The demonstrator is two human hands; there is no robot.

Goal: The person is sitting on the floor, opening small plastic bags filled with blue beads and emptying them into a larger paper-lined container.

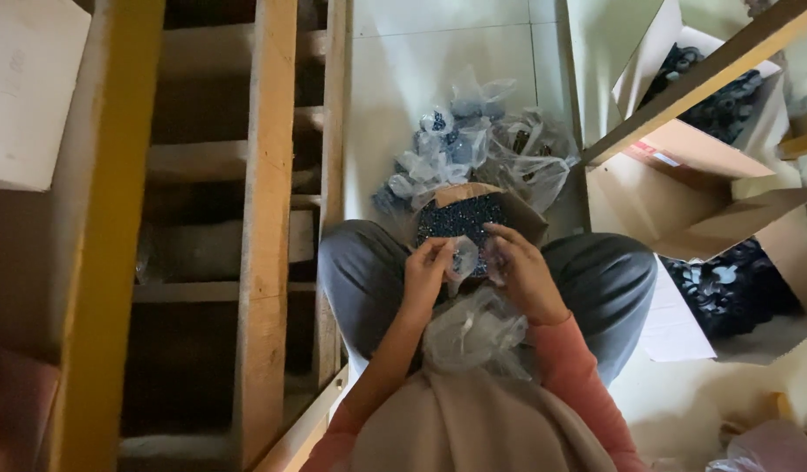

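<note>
I sit with my knees apart, looking down at my lap. My left hand (425, 273) and my right hand (519, 269) together pinch a small clear plastic bag (464, 254) held between them. Just beyond the hands stands a small cardboard box (517, 207) filled with tiny dark blue pieces (456, 220). A bundle of empty clear bags (475, 330) rests in my lap below the hands.
A pile of filled clear bags (473, 149) lies on the white floor ahead. Open cardboard boxes with dark parts (727, 280) stand at the right. A wooden and yellow rack (264, 218) rises at the left; a wooden bar (709, 74) crosses the top right.
</note>
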